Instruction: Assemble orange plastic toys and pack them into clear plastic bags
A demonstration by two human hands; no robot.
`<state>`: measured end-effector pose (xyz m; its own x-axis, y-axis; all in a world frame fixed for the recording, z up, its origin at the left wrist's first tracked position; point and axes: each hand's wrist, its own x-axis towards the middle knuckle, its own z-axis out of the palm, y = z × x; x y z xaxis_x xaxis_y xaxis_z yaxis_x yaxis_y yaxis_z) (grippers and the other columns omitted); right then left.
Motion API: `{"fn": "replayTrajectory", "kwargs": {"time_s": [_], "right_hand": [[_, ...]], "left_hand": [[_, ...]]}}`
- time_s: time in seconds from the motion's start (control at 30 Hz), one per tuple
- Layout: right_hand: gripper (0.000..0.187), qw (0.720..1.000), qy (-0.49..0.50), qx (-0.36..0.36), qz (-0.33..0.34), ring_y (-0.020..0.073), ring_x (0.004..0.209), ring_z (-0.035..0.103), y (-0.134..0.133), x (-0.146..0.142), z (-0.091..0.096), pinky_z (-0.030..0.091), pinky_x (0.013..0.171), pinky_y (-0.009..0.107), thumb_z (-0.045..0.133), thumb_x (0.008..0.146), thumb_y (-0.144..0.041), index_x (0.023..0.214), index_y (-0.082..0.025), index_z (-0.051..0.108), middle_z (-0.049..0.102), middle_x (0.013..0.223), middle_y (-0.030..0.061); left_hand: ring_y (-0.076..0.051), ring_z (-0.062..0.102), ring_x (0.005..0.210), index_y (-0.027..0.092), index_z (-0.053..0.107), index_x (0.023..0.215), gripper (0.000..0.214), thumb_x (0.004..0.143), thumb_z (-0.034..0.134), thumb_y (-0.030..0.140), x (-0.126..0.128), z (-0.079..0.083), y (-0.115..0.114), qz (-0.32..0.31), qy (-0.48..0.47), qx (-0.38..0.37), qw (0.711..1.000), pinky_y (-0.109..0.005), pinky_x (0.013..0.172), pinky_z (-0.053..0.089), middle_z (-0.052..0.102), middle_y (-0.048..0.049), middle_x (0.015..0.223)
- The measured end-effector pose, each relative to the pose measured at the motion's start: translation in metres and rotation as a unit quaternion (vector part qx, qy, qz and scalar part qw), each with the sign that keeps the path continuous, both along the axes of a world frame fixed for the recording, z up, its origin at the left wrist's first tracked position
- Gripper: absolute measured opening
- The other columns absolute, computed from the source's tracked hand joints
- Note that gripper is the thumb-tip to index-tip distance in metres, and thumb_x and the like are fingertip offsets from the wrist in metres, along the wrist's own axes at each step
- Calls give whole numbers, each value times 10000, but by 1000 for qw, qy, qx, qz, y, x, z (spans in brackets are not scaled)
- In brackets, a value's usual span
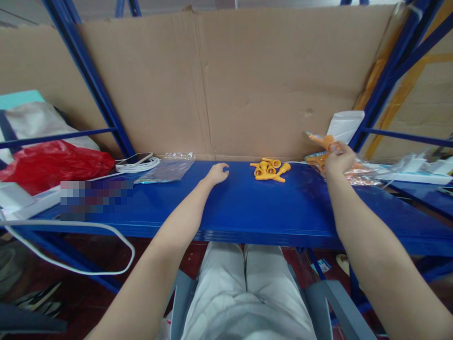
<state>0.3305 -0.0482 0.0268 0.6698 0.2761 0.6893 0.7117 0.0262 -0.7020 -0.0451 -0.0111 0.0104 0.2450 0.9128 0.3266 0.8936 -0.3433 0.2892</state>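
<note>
My left hand [217, 173] rests on the blue shelf [247, 208], fingers loosely curled with nothing in them. A small heap of orange plastic pieces [269, 169] lies on the shelf just right of that hand. My right hand [339, 159] is lifted at the right, closed round a clear bag of orange pieces [320, 141]. More bagged orange pieces [361, 174] lie under and beside that hand.
An empty clear plastic bag [166, 168], a coiled white cable [137, 165] and a phone lie at the left. A red bag [49, 163] sits further left. A cardboard sheet [226, 85] backs the shelf. White boxes [421, 171] lie at the right.
</note>
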Motion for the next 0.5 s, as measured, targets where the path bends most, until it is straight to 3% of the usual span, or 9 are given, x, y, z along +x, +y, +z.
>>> {"fn": "replayTrajectory", "kwargs": {"time_s": [0.13,0.23,0.3,0.4,0.5], "right_hand": [[339,986,115,118,24,191,1093,605,-9,-21,23,410,982,268,492,855,-73,1151,3,639,651,1180,175],[334,978,113,167,44,187,1110,598,-14,-29,34,404,1000,269,504,852,-69,1150,11,631,642,1194,173],[347,978,95,181,54,190,1133,585,-14,-31,36,397,1012,272,496,848,-67,1162,12,620,629,1212,178],[380,982,63,171,52,190,1149,572,-11,-34,37,398,1006,263,438,855,-72,1188,3,603,611,1234,187],[411,988,36,145,43,196,1162,560,-7,-39,35,397,1000,257,392,854,-76,1203,-4,597,599,1246,196]], "left_hand": [[-220,556,1214,110,625,1231,414,851,468,159,-2,3,-4,86,12,1,996,-281,1052,398,629,-121,1275],[-317,462,1295,87,597,1247,452,823,480,189,-9,8,-10,199,36,28,979,-450,1070,367,569,-189,1329],[-386,322,1376,63,519,1323,537,818,487,242,-17,10,-11,271,37,41,961,-589,1073,290,447,-238,1433],[-438,174,1423,49,361,1439,667,853,440,359,-36,7,-6,342,-6,-28,939,-701,1028,225,243,-280,1530],[-450,173,1422,8,316,1454,701,881,376,408,-60,1,6,384,-55,-139,911,-706,1024,220,216,-322,1521]]}}
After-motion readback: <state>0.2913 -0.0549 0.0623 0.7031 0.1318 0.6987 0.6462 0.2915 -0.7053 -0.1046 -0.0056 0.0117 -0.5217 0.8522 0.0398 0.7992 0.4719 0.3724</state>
